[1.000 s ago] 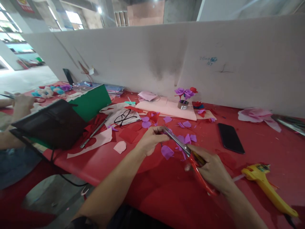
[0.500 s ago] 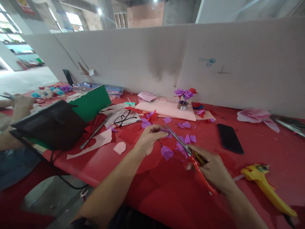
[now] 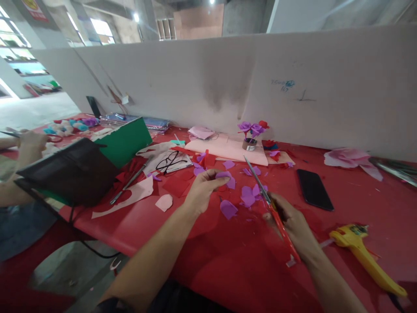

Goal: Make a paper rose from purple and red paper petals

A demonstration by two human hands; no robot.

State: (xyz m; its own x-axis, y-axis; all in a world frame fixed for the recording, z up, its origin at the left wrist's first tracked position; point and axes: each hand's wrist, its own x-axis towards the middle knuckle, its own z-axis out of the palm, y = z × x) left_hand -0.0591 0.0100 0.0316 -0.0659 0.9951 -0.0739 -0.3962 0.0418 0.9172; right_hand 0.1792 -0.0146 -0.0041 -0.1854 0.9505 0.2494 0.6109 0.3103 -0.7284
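Note:
Between the thumb and fingers of my left hand (image 3: pixel 203 189) is pinched a small purple paper petal (image 3: pixel 230 181). My right hand (image 3: pixel 289 224) is closed round the red handles of a pair of scissors (image 3: pixel 265 195). The blades point up and away over the table, to the right of the petal and apart from it. Beneath and between my hands lie loose purple petals (image 3: pixel 228 209), with several more in a small heap (image 3: pixel 248 196) behind them.
A yellow glue gun (image 3: pixel 361 252) and a black phone (image 3: pixel 314 189) lie to the right on the red table (image 3: pixel 247 269). Farther back are pink paper (image 3: pixel 224 150), purple paper roses (image 3: pixel 250 128) and eyeglasses (image 3: pixel 171 161). A dark bag-like item (image 3: pixel 71 171) and a co-worker's hand (image 3: pixel 32 141) are at left.
My right hand has drawn the scissors rightward, away from the petal. My left hand keeps its hold, and more of the petal shows now.

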